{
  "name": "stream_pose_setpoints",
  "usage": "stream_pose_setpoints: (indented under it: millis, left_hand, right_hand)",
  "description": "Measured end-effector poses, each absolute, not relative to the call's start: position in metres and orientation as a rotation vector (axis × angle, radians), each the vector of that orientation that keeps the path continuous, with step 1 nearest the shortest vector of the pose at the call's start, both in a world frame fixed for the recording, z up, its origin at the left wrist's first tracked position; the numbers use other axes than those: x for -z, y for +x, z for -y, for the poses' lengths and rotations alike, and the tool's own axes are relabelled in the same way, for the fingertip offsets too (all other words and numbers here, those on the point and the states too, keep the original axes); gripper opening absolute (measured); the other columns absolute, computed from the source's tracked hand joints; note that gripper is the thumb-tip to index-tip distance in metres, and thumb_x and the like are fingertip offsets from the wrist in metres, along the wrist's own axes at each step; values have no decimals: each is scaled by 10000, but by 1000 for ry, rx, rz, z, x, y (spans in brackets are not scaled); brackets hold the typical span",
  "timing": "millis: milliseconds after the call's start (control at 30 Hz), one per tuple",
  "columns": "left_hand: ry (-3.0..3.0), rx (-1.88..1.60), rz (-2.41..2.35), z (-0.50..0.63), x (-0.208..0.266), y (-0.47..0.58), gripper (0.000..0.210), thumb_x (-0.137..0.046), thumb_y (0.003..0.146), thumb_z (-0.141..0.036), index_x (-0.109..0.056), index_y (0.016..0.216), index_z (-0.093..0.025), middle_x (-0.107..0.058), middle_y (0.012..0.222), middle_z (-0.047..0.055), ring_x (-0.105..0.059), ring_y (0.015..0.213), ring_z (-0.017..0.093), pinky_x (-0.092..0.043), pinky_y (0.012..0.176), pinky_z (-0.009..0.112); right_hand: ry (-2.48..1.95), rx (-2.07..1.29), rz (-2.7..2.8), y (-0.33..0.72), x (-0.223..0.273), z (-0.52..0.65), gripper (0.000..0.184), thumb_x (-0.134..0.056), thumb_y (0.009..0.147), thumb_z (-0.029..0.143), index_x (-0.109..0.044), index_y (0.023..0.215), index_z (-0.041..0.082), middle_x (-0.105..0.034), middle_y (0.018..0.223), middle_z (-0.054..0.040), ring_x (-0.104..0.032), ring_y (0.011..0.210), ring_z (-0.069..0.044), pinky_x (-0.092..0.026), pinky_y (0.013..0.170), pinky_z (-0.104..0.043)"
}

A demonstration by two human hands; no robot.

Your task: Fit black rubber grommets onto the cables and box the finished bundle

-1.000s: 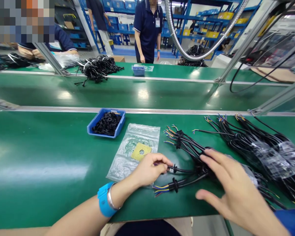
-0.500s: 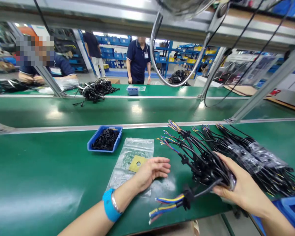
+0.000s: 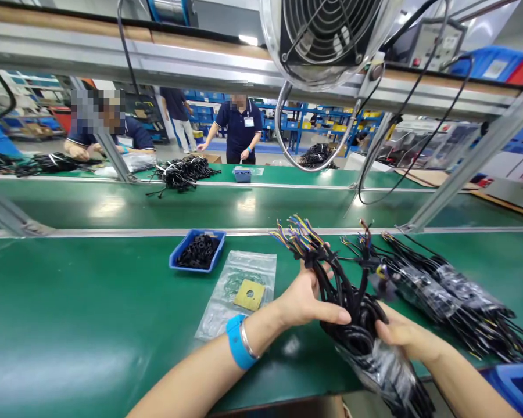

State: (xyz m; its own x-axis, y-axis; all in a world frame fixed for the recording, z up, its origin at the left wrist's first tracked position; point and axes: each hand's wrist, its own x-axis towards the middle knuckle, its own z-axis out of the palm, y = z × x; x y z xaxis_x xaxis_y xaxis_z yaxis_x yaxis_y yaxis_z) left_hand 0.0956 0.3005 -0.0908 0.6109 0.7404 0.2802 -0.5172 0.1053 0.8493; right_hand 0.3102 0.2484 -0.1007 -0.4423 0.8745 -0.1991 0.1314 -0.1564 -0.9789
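Observation:
I hold a bundle of black cables with coloured wire ends above the green table. My left hand, with a blue wristband, grips the bundle's upper part just below the wire ends. Lower down, my right hand clasps the coiled part, where a clear plastic wrap hangs off the bundle. More wrapped black cable bundles lie on the table to the right. A clear bag with a yellow square piece on it lies left of my hands.
A blue tray of small black parts sits behind the bag. A fan hangs overhead. Across a second green belt, people stand by piles of black cables and a small blue bin. A blue bin edge is at bottom right.
My right hand lifted the cable bundle off the table and upright. My left hand left the table and took hold of the bundle's upper part. My view tilted up.

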Motion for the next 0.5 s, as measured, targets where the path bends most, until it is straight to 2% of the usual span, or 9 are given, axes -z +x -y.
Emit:
stream_pose_setpoints:
  millis: [100, 200, 300, 500]
  left_hand:
    - [1147, -974, -238, -301, 90, 99, 820, -881, 486, -308, -504, 1197, -150, -445, 1368, 158, -384, 1294, 335, -323, 1061, 434]
    - [1137, -1001, -263, -304, 92, 104, 887, -872, 505, -289, -405, 1249, -165, -436, 1354, 178, -398, 1280, 337, -324, 1049, 461]
    - [1129, -1024, -303, -306, 96, 106, 914, -875, 499, -292, -370, 1254, -197, -466, 1306, 157, -451, 1225, 326, -351, 1016, 473]
    - [1145, -967, -355, -303, 103, 112, 778, -853, 537, -325, -434, 1180, -196, -519, 1166, 114, -516, 1099, 279, -392, 949, 455]
  right_hand:
    - [-1076, -1807, 1416, 314, 115, -254, 733, -654, 646, 672, -584, 1210, 210, -656, 1089, -123, -616, 1004, -330, -475, 850, -469]
    - [-989, -1920, 1299, 320, 130, -259, 696, -660, 660, 652, -599, 1179, 192, -687, 987, -124, -662, 888, -303, -505, 783, -430]
    - [-957, -1964, 1226, 321, 140, -259, 688, -687, 659, 629, -608, 1158, 161, -695, 950, -131, -668, 877, -294, -496, 822, -422]
    - [-942, -1992, 1158, 316, 145, -256, 784, -715, 618, 640, -581, 1194, 126, -696, 935, -146, -657, 918, -322, -468, 890, -462]
